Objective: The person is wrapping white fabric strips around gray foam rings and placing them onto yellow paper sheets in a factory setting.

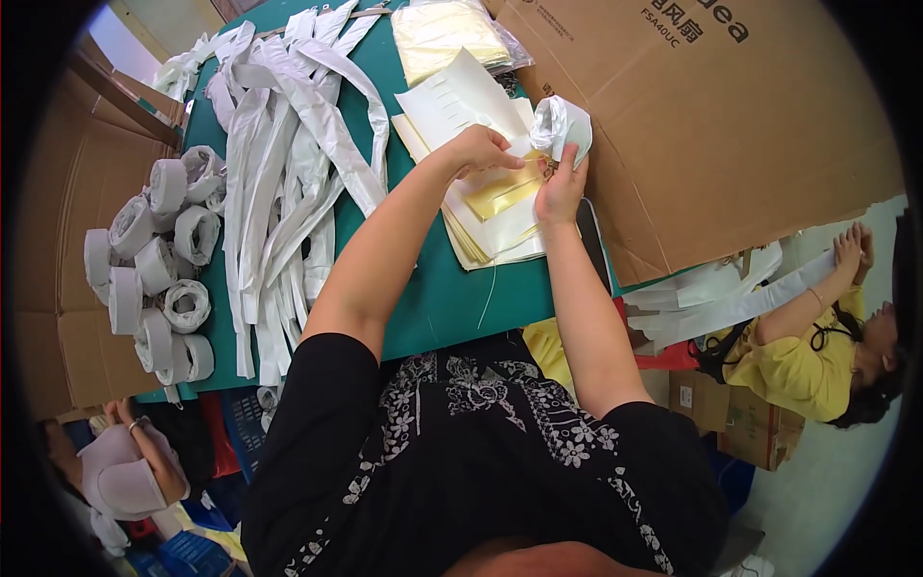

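My right hand (pixel 561 190) holds up a rolled white strip (pixel 567 130), its fingers along the roll's underside. Close to its left, my left hand (pixel 478 151) is closed in a pinch at the roll's lower edge. Something thin and yellowish lies at those fingertips, too small to name. Beneath both hands sits a stack of white and yellow sheets (pixel 444 106), with a glossy yellow piece (pixel 500 195) on top. A thin pale thread (pixel 488 293) hangs over the stack's near edge onto the green table (pixel 428 313).
Long white strips (pixel 279 183) lie heaped left of the stack. Several finished rolls (pixel 154 264) are piled against cardboard at far left. A bagged yellow bundle (pixel 447 38) lies behind. A large cardboard box (pixel 711 125) stands at right. Two people work nearby, one holding a white strip (pixel 740 303).
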`<state>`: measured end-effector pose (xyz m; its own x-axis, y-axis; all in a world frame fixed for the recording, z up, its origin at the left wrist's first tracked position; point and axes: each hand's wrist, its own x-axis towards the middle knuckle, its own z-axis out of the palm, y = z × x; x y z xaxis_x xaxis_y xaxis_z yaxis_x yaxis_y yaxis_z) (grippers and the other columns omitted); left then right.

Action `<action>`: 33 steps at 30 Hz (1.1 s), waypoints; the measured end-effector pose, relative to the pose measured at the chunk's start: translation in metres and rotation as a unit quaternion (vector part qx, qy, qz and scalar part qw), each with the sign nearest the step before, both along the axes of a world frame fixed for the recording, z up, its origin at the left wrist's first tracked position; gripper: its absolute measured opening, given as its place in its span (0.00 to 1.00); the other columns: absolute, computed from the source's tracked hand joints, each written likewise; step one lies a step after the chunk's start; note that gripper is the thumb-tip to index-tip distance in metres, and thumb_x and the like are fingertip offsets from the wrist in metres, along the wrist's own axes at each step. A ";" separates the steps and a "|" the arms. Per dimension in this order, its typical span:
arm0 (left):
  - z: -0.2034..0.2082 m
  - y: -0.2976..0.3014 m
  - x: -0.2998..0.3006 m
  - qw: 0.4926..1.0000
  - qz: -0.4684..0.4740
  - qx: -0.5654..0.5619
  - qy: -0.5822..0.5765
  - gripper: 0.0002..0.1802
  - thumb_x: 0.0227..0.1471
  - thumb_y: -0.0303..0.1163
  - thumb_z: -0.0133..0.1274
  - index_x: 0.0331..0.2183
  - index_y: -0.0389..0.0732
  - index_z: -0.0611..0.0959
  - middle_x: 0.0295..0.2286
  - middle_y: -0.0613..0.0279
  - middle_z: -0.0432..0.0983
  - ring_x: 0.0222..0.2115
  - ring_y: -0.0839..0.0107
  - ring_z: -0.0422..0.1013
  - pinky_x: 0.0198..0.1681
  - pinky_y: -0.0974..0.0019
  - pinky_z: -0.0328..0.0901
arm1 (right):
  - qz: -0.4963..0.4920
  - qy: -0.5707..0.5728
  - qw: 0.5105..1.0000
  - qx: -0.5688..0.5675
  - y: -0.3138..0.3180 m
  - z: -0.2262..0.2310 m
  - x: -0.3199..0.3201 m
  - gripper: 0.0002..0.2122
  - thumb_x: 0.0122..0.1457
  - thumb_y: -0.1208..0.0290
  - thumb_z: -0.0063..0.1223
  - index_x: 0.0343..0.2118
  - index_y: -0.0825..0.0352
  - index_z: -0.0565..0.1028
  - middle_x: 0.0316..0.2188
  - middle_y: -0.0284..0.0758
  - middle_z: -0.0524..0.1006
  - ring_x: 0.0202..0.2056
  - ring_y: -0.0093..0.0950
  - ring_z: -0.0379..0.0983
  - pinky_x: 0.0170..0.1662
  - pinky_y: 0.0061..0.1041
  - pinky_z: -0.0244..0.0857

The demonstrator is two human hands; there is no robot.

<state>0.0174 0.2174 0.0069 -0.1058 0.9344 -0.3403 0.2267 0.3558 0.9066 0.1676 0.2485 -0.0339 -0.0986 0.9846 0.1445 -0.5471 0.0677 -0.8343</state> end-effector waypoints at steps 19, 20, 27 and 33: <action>0.047 -0.156 -0.196 0.614 0.193 0.453 -0.617 0.12 0.52 0.39 0.50 0.34 0.41 0.75 0.24 0.71 0.72 0.15 0.84 0.61 0.20 0.80 0.59 | 0.061 -0.232 0.964 0.111 0.012 -0.010 -0.004 0.15 0.60 0.62 0.43 0.46 0.66 0.67 0.43 0.35 0.71 0.45 0.26 0.65 0.49 0.24 0.58; 0.073 -0.179 -0.184 0.662 0.186 0.465 -0.558 0.13 0.53 0.38 0.49 0.36 0.41 0.75 0.24 0.73 0.71 0.13 0.86 0.57 0.17 0.83 0.55 | 0.052 -0.307 0.941 0.135 0.011 -0.004 -0.004 0.16 0.59 0.61 0.46 0.45 0.66 0.69 0.43 0.37 0.72 0.47 0.28 0.64 0.50 0.26 0.57; 0.112 -0.194 -0.042 0.961 0.103 0.245 -0.070 0.12 0.51 0.40 0.52 0.26 0.40 0.78 0.16 0.74 0.68 0.16 0.88 0.60 0.16 0.82 0.52 | 0.044 -0.447 0.782 0.431 -0.055 0.089 -0.014 0.17 0.51 0.62 0.56 0.40 0.68 0.73 0.45 0.43 0.71 0.53 0.40 0.60 0.53 0.33 0.54; 0.092 -0.199 -0.020 0.983 0.121 0.098 -0.099 0.16 0.46 0.41 0.58 0.19 0.40 0.77 0.13 0.71 0.68 0.12 0.87 0.58 0.15 0.81 0.50 | 0.113 -0.400 0.778 0.471 -0.101 0.113 -0.013 0.19 0.44 0.62 0.62 0.36 0.69 0.74 0.40 0.42 0.73 0.44 0.37 0.68 0.46 0.29 0.62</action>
